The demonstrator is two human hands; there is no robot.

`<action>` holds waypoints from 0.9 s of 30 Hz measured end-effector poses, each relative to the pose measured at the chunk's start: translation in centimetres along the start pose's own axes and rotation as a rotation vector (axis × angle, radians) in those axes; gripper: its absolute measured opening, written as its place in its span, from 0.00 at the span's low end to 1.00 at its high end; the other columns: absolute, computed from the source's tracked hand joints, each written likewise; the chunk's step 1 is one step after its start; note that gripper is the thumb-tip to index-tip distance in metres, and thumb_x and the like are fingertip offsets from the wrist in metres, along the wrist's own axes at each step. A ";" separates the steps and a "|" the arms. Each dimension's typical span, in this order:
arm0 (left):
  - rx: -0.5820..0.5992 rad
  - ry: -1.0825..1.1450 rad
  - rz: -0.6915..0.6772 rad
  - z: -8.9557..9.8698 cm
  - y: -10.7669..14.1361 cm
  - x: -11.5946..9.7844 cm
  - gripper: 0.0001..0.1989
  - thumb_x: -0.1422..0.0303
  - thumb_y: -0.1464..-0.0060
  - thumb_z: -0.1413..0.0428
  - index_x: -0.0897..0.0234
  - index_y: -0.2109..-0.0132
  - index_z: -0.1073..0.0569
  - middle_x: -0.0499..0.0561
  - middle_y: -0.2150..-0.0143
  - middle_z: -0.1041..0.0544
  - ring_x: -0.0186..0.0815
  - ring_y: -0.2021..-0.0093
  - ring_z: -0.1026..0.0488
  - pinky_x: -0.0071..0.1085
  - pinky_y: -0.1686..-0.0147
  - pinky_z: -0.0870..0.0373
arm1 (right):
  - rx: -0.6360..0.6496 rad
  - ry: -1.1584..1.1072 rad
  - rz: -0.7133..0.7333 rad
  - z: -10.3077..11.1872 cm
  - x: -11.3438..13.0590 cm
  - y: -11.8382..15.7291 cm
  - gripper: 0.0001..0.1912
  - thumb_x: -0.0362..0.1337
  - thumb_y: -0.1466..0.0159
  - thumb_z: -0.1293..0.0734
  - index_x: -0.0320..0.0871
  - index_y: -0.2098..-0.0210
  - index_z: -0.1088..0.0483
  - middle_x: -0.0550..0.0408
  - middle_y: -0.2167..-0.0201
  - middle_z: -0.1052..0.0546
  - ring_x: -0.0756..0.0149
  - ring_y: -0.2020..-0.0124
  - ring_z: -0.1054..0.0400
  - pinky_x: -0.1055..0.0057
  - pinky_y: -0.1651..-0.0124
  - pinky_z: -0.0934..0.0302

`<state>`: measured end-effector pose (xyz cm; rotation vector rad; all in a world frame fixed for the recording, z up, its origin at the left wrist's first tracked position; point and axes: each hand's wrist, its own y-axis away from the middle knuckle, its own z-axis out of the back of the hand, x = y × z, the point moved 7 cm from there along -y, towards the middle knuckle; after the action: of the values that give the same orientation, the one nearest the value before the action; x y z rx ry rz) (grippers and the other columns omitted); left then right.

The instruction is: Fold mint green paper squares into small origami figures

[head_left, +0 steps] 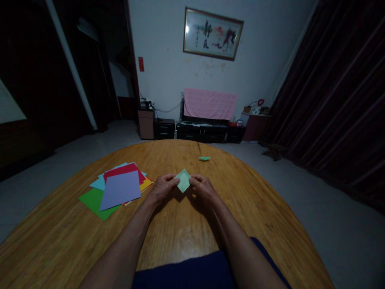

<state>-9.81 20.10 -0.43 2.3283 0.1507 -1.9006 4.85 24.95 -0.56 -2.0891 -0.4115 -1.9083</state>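
Note:
A small light green folded paper (183,181) is held up in a diamond shape above the wooden table (171,251). My left hand (164,187) pinches its left corner between thumb and fingers. The right corner is pinched the same way by my right hand (203,187). Farther back on the table lies a small green folded paper piece (204,159), touched by neither hand.
Left of my hands lies a loose pile of coloured sheets, with a purple sheet (122,190) on top and a green sheet (95,200) below. Beyond the table stand a low black cabinet (201,132) and a pink cloth (209,104) over a screen.

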 end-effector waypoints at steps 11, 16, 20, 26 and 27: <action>0.007 -0.035 -0.008 -1.1 1.1 -0.7 0.11 0.65 0.58 0.38 0.69 0.68 0.25 0.47 0.79 0.28 0.27 0.82 0.35 0.24 0.81 0.41 | 0.017 -0.025 0.027 -1.1 -0.1 0.2 0.15 0.45 0.48 0.30 0.40 0.66 0.28 0.55 0.75 0.27 0.69 0.76 0.34 0.72 0.72 0.42; 0.066 0.003 0.025 -1.0 0.3 0.4 0.13 0.63 0.57 0.39 0.70 0.67 0.25 0.47 0.81 0.29 0.27 0.82 0.35 0.24 0.81 0.41 | -0.029 0.048 0.028 -0.8 -0.1 0.1 0.12 0.40 0.48 0.32 0.38 0.69 0.27 0.54 0.76 0.26 0.69 0.77 0.35 0.73 0.74 0.42; -0.004 0.009 0.067 -0.4 0.1 0.5 0.14 0.63 0.60 0.38 0.70 0.68 0.26 0.47 0.83 0.30 0.28 0.85 0.36 0.24 0.83 0.41 | -0.028 0.048 0.029 -1.0 0.1 0.3 0.11 0.40 0.49 0.32 0.38 0.69 0.27 0.53 0.75 0.26 0.69 0.77 0.34 0.74 0.74 0.41; -0.118 0.026 0.032 0.3 0.1 0.2 0.14 0.63 0.62 0.39 0.69 0.70 0.28 0.46 0.85 0.31 0.26 0.87 0.39 0.22 0.86 0.45 | -0.003 -0.070 -0.037 -1.5 -0.3 0.7 0.19 0.41 0.51 0.28 0.41 0.60 0.29 0.52 0.68 0.24 0.68 0.73 0.32 0.74 0.74 0.41; -0.126 0.022 0.032 0.4 -0.1 0.3 0.14 0.63 0.62 0.39 0.69 0.70 0.28 0.45 0.85 0.31 0.26 0.87 0.39 0.22 0.87 0.46 | -0.007 -0.082 -0.045 -1.5 -0.3 0.7 0.21 0.41 0.51 0.28 0.41 0.59 0.30 0.52 0.67 0.24 0.68 0.72 0.32 0.74 0.74 0.42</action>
<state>-10.15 20.10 -0.83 2.2560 0.2270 -1.7954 3.75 23.74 -0.77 -2.1864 -0.4747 -1.8554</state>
